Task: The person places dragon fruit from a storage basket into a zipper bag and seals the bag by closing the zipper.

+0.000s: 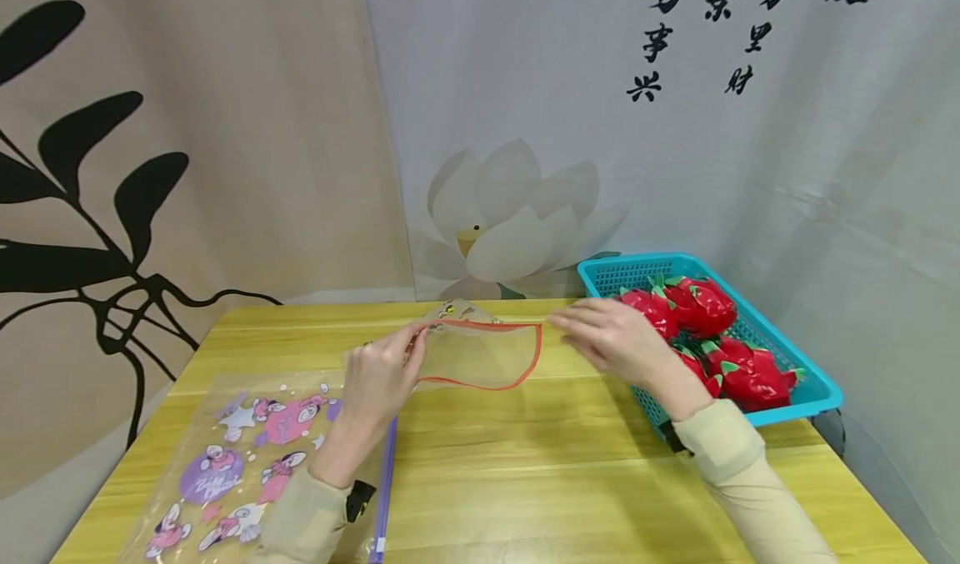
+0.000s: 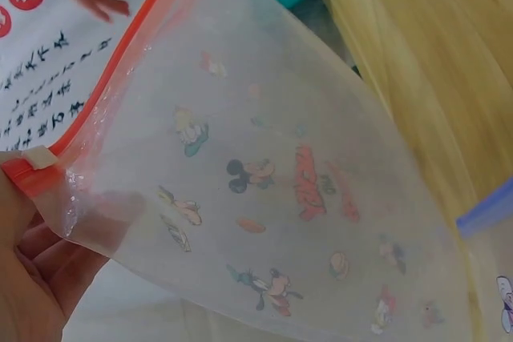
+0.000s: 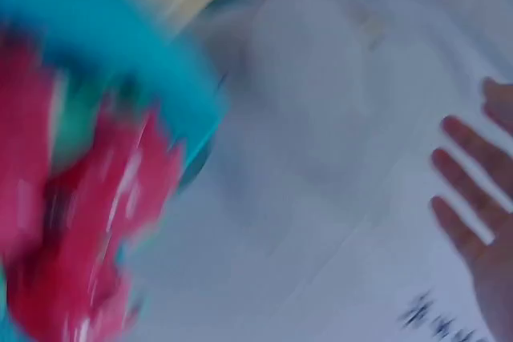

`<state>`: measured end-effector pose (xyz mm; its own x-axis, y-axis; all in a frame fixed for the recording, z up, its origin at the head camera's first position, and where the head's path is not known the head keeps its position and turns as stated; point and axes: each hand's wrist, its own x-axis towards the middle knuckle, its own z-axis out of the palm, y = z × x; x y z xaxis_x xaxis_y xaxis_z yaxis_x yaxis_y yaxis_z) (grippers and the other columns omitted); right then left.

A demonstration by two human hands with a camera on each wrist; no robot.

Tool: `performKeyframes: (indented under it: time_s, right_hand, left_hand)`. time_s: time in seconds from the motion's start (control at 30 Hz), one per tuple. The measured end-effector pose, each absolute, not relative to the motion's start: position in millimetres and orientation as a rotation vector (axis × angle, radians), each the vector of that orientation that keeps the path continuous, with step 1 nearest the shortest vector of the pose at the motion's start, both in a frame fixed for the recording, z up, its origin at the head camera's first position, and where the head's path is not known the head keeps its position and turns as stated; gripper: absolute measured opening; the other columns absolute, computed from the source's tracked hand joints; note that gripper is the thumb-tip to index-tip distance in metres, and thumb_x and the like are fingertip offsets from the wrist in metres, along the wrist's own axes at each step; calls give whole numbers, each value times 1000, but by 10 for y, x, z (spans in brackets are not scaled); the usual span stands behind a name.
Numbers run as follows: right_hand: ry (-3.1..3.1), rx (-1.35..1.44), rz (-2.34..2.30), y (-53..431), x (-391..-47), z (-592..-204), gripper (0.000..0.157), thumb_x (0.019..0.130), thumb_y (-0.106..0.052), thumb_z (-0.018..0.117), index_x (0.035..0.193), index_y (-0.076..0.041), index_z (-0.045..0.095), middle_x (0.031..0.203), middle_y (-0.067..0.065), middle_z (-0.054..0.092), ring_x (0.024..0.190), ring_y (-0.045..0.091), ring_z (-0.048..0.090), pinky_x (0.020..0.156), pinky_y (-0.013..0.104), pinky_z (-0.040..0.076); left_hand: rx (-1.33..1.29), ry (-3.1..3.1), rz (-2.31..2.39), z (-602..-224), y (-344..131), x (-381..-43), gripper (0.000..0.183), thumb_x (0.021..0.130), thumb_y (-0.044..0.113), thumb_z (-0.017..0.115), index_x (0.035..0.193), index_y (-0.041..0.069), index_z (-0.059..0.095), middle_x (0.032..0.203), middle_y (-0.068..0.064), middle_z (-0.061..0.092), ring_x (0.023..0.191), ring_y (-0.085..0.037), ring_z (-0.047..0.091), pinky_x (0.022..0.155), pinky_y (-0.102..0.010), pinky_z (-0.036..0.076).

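Observation:
My left hand [image 1: 382, 372] pinches one end of the red zip edge of a translucent zip pouch [image 2: 264, 174], printed with small cartoon figures. The pouch's mouth gapes, its red rim [image 1: 517, 381] bowed into a loop. My right hand [image 1: 611, 339], fingers extended and holding nothing, is just right of that rim, in front of the basket. In the right wrist view its fingers [image 3: 473, 190] are spread apart. Several shiny red dragon fruits [image 1: 750, 372] with green tips lie in the blue plastic basket [image 1: 813, 393] beside my right forearm.
A clear zip bag [image 1: 187, 414] with pink and purple cartoon prints and a purple zip strip [image 1: 386, 489] lies flat on the wooden table [image 1: 525, 481], partly under my left forearm. Behind the table hangs a printed curtain [image 1: 510, 64]. The basket sits at the table's right edge.

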<state>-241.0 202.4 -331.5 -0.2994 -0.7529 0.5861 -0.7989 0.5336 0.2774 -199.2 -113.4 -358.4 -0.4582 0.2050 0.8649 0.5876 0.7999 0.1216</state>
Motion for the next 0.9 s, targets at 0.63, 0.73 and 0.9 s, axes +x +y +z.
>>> performKeyframes:
  time_s: [0.63,0.73,0.9]
  right_hand:
    - [-3257,89,335,3785,-3198,-3358,95,78,-54,61,144,-4,16,139,37,17,123,56,20,90,71,31]
    - [-3218,66,415,3815,-3190,-3470,94,77,-49,65,143,-2,17,139,38,14,122,57,19,90,71,32]
    - [-3150,51,477,3829,-3210,-3572,90,77,-41,68,142,0,20,137,40,14,120,58,20,90,69,33]
  left_hand:
    - [-628,-2038,-491,-3614,-1159,-1997,6,79,4,66,84,1,68,69,-8,70,36,0,37,36,-6,23]
    - [-630,-2035,-485,-3612,-1159,-1993,6,79,4,67,84,1,68,68,-8,70,36,2,30,35,-7,19]
    - [-632,-2052,-484,-3603,-1160,-1985,6,79,5,67,83,0,68,68,-8,70,35,2,26,35,-6,16]
